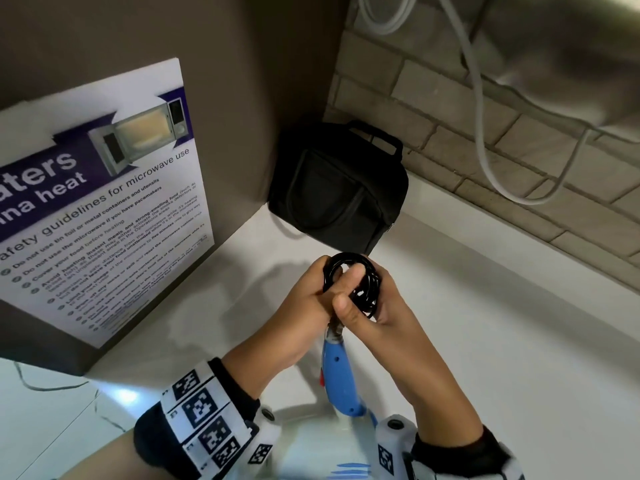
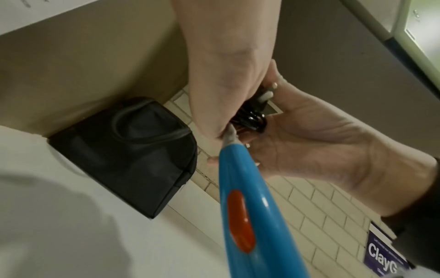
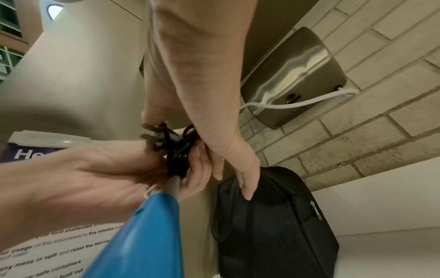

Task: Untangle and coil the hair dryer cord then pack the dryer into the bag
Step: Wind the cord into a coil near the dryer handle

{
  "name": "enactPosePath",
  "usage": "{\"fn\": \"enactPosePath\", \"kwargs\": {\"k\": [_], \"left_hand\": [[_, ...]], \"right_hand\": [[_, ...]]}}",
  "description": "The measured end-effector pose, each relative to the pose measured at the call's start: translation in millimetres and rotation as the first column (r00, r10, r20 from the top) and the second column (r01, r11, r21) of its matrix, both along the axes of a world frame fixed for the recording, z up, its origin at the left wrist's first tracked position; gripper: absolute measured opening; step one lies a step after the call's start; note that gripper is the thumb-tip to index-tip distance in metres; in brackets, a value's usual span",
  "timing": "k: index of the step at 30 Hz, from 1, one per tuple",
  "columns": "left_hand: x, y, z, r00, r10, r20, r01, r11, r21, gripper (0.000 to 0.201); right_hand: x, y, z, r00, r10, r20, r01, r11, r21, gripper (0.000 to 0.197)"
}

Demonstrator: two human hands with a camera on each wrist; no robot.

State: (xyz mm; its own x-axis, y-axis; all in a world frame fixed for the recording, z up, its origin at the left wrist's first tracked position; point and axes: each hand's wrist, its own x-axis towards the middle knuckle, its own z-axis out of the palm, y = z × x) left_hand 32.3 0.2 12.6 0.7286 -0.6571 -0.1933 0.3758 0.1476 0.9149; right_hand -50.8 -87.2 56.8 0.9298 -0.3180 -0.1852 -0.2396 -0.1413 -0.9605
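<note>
Counter point(image 1: 485, 341): white worktop, the surface under everything; both hands work above its middle, not resting on it.
Poster point(image 1: 104, 202): microwave safety notice propped at 9 o'clock against the side wall, out of the way of the job.
Wall unit point(image 3: 292, 79): steel box on the brick wall at 1 o'clock with a white cable looping down; not part of the job, I'd say.
Bag point(image 1: 339, 188): black, zipped shut by the look of it, pushed into the corner at 12 o'clock just beyond the hands, near enough to reach once the cord is tidy.
Hair dryer point(image 1: 341, 379): blue, orange switch, hanging handle-up from the cord end at 6 o'clock below the fists; its weight probably keeps the lead taut for winding.
Left hand point(image 1: 304, 306): fingers wrapped round the bundle and the cord's root, pinning the loops so they cannot spring loose.
Right hand point(image 1: 377, 313): cupped round the far side of the coil, thumb pressing on top.
Cord point(image 1: 356, 285): black, wound in small loops between both hands.
Plug point(image 2: 267, 94): pins poking out above the coil.
</note>
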Motion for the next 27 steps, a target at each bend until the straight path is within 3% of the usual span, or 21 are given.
{"fn": "enactPosePath", "kwargs": {"k": [3, 5, 8, 10, 12, 18, 23, 27], "left_hand": [[3.3, -0.9, -1.7, 1.000, -0.006, -0.002, 0.006, 1.000, -0.002, 0.049], [3.8, -1.5, -4.6, 1.000, 0.020, -0.008, -0.020, 1.000, -0.015, 0.036], [4.3, -2.0, -6.9, 0.993, 0.099, -0.060, -0.102, 0.994, -0.037, 0.022], [5.9, -1.6, -8.4, 0.989, 0.136, -0.056, -0.138, 0.990, -0.031, 0.028], [6.2, -0.3, -8.2, 0.985, 0.163, -0.057, -0.165, 0.986, -0.030, 0.034], [6.4, -0.1, -5.6, 0.985, 0.133, -0.108, -0.139, 0.989, -0.054, 0.040], [10.0, -2.0, -4.0, 0.949, 0.233, -0.211, -0.255, 0.964, -0.081, 0.021], [17.1, -3.8, -6.3, 0.928, 0.327, -0.176, -0.339, 0.940, -0.042, 0.018]], "right_hand": [[4.7, 3.3, 1.1, 1.000, -0.014, 0.009, 0.014, 0.998, -0.053, 0.082], [5.6, 11.7, -0.2, 0.989, -0.113, 0.100, 0.133, 0.966, -0.222, 0.083], [-1.4, 21.7, -14.9, 0.920, -0.248, 0.302, 0.379, 0.757, -0.532, 0.076], [-6.2, 28.9, -19.5, 0.920, -0.235, 0.313, 0.386, 0.678, -0.626, 0.049], [-6.8, 34.4, -20.3, 0.957, -0.197, 0.211, 0.287, 0.731, -0.619, 0.032], [-4.8, 25.0, -21.6, 0.975, -0.203, 0.089, 0.218, 0.811, -0.543, 0.023], [-10.1, 29.8, -13.9, 0.975, -0.146, 0.165, 0.204, 0.884, -0.420, 0.007], [-23.2, 36.1, -8.3, 0.958, -0.151, 0.245, 0.210, 0.948, -0.238, 0.004]]}}
